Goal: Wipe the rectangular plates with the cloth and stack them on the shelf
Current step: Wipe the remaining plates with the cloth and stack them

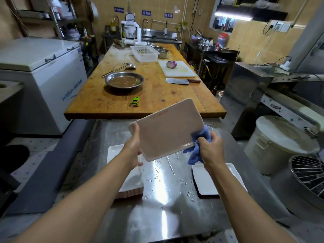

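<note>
Here the left hand [134,146] grips the tilted plate [166,128]; the right hand [211,148] clutches the cloth [196,153] against it.

Materials and finishes at the wiping station.
A glossy white plate [166,128], nubby blue cloth [196,153], wet polished steel counter [166,216] and matt wooden table [157,92] were recorded.

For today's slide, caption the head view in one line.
Left hand holds a plate while right hand wipes it with a cloth.

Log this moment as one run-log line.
left hand: holds white rectangular plate tilted | right hand: presses blue cloth on plate's edge | wet steel counter: plate stack
</note>
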`<state>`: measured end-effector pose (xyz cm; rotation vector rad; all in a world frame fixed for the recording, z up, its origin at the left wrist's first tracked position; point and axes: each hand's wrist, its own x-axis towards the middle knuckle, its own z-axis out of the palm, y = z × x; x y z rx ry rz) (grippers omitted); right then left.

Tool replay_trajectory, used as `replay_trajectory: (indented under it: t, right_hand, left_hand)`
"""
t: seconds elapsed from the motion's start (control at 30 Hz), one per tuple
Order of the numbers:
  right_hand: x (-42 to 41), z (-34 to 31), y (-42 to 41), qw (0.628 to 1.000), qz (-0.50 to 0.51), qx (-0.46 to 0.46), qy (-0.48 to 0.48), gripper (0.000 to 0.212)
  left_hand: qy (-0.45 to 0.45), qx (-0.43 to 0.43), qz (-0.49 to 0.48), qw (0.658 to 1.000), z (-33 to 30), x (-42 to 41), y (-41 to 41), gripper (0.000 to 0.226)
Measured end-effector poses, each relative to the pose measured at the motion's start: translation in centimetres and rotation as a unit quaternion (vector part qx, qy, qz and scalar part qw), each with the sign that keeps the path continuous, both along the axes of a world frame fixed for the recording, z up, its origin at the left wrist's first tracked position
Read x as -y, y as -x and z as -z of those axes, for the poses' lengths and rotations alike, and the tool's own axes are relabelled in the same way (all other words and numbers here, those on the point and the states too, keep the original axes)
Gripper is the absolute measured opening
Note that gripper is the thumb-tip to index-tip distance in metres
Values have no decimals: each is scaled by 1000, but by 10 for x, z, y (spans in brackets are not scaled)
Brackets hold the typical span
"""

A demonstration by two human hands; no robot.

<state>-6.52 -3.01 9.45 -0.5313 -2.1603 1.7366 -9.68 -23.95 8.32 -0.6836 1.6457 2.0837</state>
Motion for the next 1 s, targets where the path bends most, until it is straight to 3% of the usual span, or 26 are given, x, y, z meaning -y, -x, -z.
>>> replay_trajectory:
  t: [0.07, 0.13, 0.33, 0.5, 0.77, 1.0]
  right_hand:
    - [0, -2, -4, 999, 4, -38, -36, 15]
    - [1, -3, -7, 995, 8, -82, -62, 16]
    - [9, 1, -23, 971, -55, -189, -139, 28]
    - [9, 13, -39, 954, -129, -207, -173, 42]
    - [14, 24, -54, 927, -245, -124, -256, 52]
    - [48, 29, -54, 843, -297, -128, -430, 45]
  left_hand:
    - [-104, 49, 57, 992, -2, 7, 3, 100]
    - [-194, 75, 55, 977, -7, 11, 5, 97]
    - [-339, 117, -32, 933, -29, 2, 5, 50]
    - [-325, 61, -96, 939, -13, 4, -1, 19]
    - [-299, -132, -55, 943, -1, 7, -8, 25]
    - [-276, -204, 2, 939, -3, -5, -19, 28]
